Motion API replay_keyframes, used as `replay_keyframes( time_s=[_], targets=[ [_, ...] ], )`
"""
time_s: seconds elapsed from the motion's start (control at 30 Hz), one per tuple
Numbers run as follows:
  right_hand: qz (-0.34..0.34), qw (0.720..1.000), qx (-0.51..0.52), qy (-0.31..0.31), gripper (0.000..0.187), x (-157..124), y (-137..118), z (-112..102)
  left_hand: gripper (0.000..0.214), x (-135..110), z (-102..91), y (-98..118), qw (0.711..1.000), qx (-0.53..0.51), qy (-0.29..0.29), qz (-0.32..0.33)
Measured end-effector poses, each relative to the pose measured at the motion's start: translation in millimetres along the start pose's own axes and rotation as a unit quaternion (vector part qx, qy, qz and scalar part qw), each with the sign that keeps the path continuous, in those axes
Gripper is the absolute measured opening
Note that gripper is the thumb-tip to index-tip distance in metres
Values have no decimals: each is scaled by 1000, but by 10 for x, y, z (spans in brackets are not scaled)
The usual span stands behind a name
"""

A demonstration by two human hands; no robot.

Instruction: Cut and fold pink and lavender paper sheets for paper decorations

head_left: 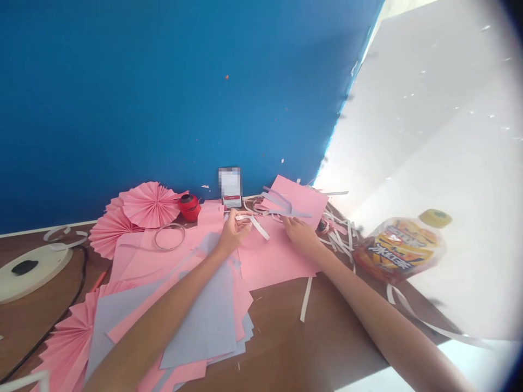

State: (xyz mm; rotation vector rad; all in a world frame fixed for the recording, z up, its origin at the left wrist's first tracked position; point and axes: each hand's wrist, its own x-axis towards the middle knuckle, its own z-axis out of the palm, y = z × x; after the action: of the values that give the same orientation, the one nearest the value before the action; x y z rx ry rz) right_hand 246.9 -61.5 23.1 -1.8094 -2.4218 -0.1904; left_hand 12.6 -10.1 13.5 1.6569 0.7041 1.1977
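Observation:
My left hand (233, 233) is closed, with a narrow white paper strip (259, 227) pinched between thumb and fingers; the strip's free end points down to the right. My right hand (301, 233) rests over a pink paper sheet (265, 264), its fingers bent together. The fingertips are beside loose grey paper strips (281, 202), and whatever they grip is too small to make out. Under my left forearm lie stacked grey sheets (206, 321) and pink sheets. Behind my right hand another pink sheet (304, 196) leans among the strips.
Folded pink paper fans (153, 204) stand at the left by a red roll (189, 207) and a ring (169, 237). A small box (231, 188) stands against the blue wall. White strips (341, 239) and a drink bottle (402, 247) are at the right. A black cable (77, 294) runs left.

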Motion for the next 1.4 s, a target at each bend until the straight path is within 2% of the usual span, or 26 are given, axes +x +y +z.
replay_keyframes(
  time_s=[0.07, 0.13, 0.23, 0.33, 0.4, 0.5, 0.63, 0.8, 0.93, 1.0, 1.03, 1.13, 1.17, 1.23, 1.3, 1.4],
  targets=[
    [-26, 1000, 1, 14, 53, -2, 27, 45, 31, -1, -1, 11, 1000, 6, 1, 1],
    [-21, 999, 21, 30, 56, -17, 88, 77, 31, -4, -3, 11, 1000, 7, 5, 1],
    [70, 993, 43, 83, 55, -47, 212, 82, 32, -9, -6, 0, 1000, -3, 8, -1],
    [192, 971, 51, 132, 41, -64, 331, 59, 34, -10, -8, -9, 1000, -19, 7, -3],
    [220, 958, 52, 173, 36, -67, 391, 50, 34, -8, -7, -10, 1000, -25, 9, -5],
    [216, 948, 42, 228, 37, -68, 440, 58, 34, -8, -4, -8, 1000, -30, 8, -1],
    [228, 943, 89, 224, 32, -59, 433, 87, 34, -15, 1, -1, 999, -35, -2, 1],
    [138, 917, 224, 302, 36, -47, 349, 139, 34, -20, 3, 29, 1000, -27, 1, -7],
    [178, 933, 189, 249, 26, -74, 181, 126, 33, -18, 1, 52, 1000, -18, 3, -13],
    [168, 946, 157, 230, 25, -85, 40, 61, 30, -16, 0, 60, 999, -29, 5, -13],
    [145, 950, 154, 231, 24, -86, -45, 11, 28, -13, 0, 63, 999, -37, 7, -15],
    [6, 956, 194, 218, 27, -58, -343, -165, 26, -2, 3, 67, 998, -51, 12, -22],
    [-13, 953, 228, 201, 29, -40, -448, -214, 26, 2, 4, 67, 998, -51, 11, -24],
    [-15, 955, 266, 129, 39, 6, -646, -259, 26, 10, 4, 59, 998, -53, 6, -26],
    [9, 966, 238, 103, 50, 56, -805, -221, 26, 14, 1, 40, 998, -53, 4, -23],
    [0, 976, 175, 128, 49, 113, -932, -55, 27, 21, -9, -7, 998, -61, 11, -14]
  ],
)
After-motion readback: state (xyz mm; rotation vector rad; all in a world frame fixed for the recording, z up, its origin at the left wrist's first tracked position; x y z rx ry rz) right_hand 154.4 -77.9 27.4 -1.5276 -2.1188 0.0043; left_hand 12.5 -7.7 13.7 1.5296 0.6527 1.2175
